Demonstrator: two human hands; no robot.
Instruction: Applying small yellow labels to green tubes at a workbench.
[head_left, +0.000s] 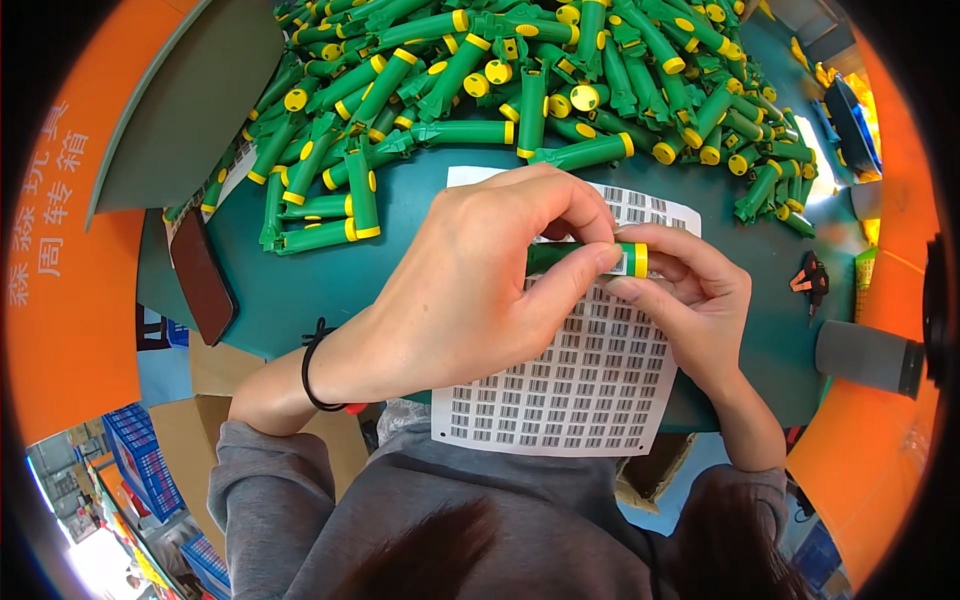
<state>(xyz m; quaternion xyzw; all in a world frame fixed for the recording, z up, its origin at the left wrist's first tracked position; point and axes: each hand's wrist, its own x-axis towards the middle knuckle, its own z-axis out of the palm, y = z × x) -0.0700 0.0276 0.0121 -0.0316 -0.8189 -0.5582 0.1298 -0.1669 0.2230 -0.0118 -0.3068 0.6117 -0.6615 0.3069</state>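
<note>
I'm watching the left hand (485,270) and right hand (703,298) pinching one green-and-yellow plastic tube (639,261) above the near barcode-label sheet (565,395).

White Chinese characters (48,208) ran in 2 lines on the left orange panel (85,340); barcode-like labels (538,385) filled the white sheet (472,177) and 1 small sticker (621,264) sat on the green tube (543,257), their print too fine to read

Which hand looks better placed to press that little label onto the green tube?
Probably the left hand: its thumb tip is right at the label, while the right hand is at the yellow end of the green tube, seemingly steadying it.
</note>
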